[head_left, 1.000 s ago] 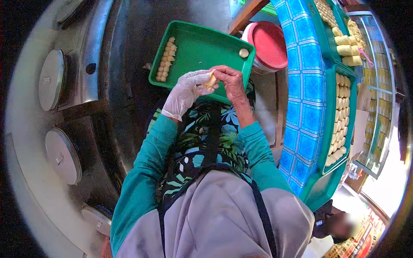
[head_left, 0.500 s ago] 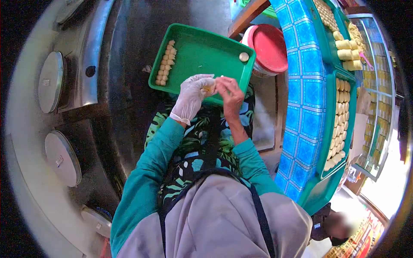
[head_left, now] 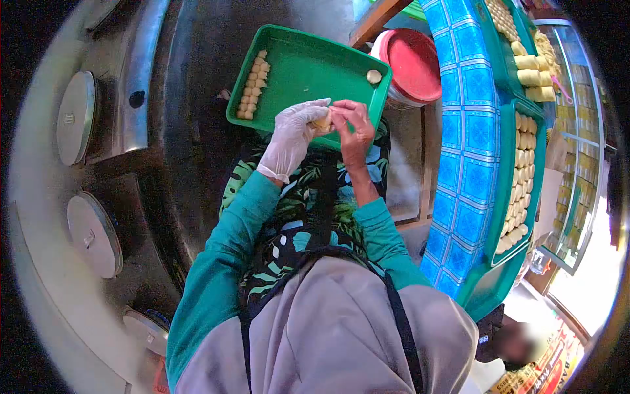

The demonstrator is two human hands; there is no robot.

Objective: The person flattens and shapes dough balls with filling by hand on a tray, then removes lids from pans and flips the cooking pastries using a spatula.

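Note:
My left hand (head_left: pixel 293 134), in a white glove, is closed around a small piece of pale dough (head_left: pixel 323 123) with a yellowish patch. Bare, my right hand (head_left: pixel 354 130) pinches at the edge of the same piece with thumb and fingers. Both hands are over the near edge of a green tray (head_left: pixel 308 62), above my lap. Two rows of small dough pieces (head_left: pixel 252 88) line the tray's left side. One round dough ball (head_left: pixel 374 76) sits alone near its right side.
Right of the tray stands a bucket with a red lid (head_left: pixel 412 64). A table with a blue checked cloth (head_left: pixel 459 171) carries green trays of dough pieces (head_left: pixel 518 177) and dough rolls (head_left: pixel 533 72). Round metal lids (head_left: pixel 92 233) are at the left. A person (head_left: pixel 508 345) is at the lower right.
My right hand's fingers have shifted over the dough piece, and its knuckles now bend closer against my left hand. The whole view has shifted slightly.

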